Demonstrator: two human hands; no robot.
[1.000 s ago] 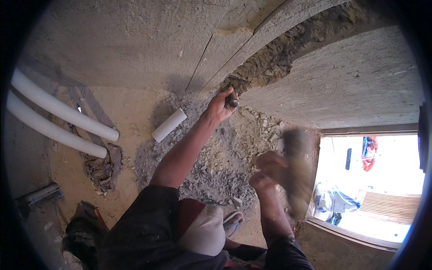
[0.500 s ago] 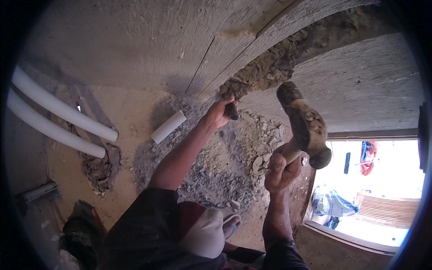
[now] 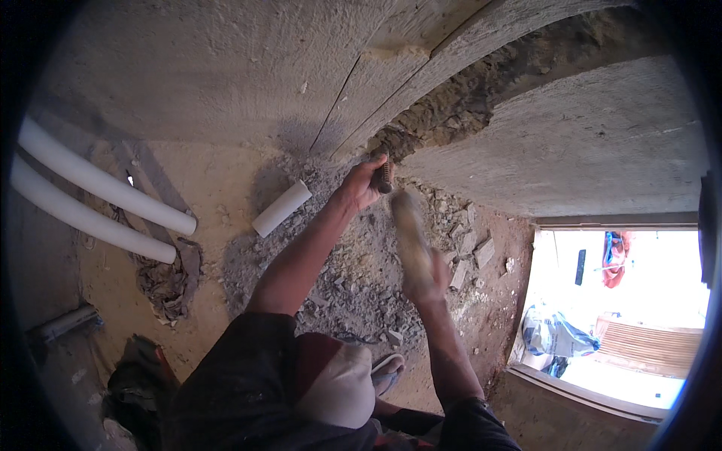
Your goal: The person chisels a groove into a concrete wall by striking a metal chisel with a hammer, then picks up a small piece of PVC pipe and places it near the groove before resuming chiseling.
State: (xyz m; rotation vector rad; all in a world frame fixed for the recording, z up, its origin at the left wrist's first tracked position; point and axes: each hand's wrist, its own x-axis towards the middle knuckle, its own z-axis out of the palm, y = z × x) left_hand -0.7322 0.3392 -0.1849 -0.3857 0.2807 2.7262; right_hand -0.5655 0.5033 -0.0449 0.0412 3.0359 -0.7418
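Note:
My left hand (image 3: 364,184) is wrapped round a dark chisel (image 3: 385,177) with a ribbed shank, its end against the lower part of the rough groove (image 3: 451,105) cut in the wall; the tip is hidden. In my right hand (image 3: 426,283) is a hammer (image 3: 411,225), smeared by motion, its head just below and right of the chisel's near end. Whether the two touch, I cannot tell. Grey rubble (image 3: 361,289) covers the floor beneath both hands.
A short white pipe piece (image 3: 282,208) lies left of my left forearm. Two long white pipes (image 3: 113,188) stand at the far left near a crumpled sack (image 3: 169,282). At right is a bright doorway (image 3: 617,316) with plastic bags beyond it.
The hammer has swung down and left, from raised at the right to close by the chisel. My left hand and the chisel have barely shifted.

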